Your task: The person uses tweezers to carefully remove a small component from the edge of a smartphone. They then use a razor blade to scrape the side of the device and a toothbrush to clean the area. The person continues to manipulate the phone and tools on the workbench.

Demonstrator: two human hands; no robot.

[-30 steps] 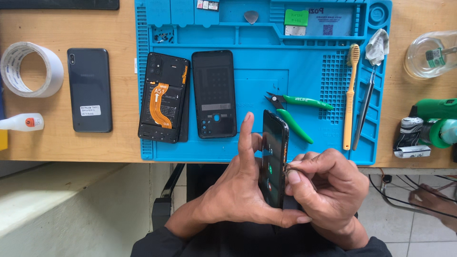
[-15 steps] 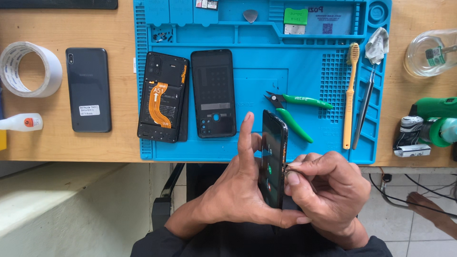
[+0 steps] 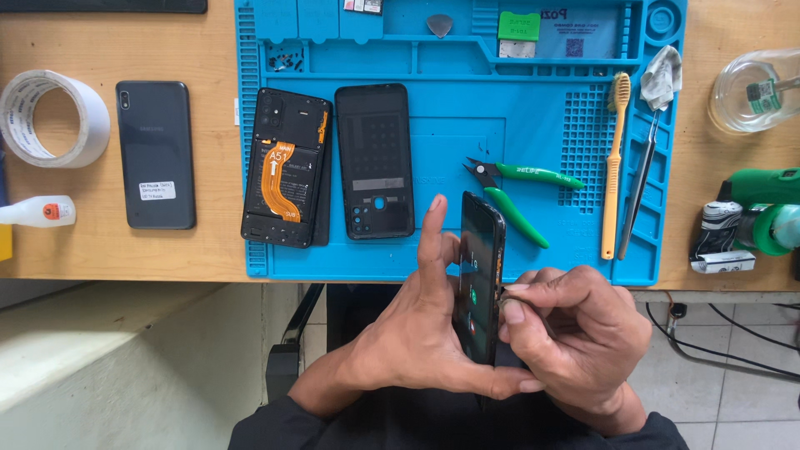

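Observation:
A black phone (image 3: 479, 279) stands on edge in front of the desk, its dark screen facing left. My left hand (image 3: 417, 333) grips it from the left, index finger stretched up along the screen and thumb under its lower end. My right hand (image 3: 575, 342) presses against the phone's right edge, fingertips pinched on a small part I cannot make out. On the blue work mat (image 3: 542, 100) lie an opened phone with an orange flex cable (image 3: 286, 169) and a black back cover (image 3: 375, 162).
Green-handled cutters (image 3: 517, 196), a yellow toothbrush (image 3: 614, 162) and tweezers (image 3: 640, 187) lie on the mat's right part. Left of the mat sit a dark phone (image 3: 156, 154), a tape roll (image 3: 52, 117) and a glue bottle (image 3: 37, 212). A glass jar (image 3: 754, 92) and green tool (image 3: 762, 208) are at the right.

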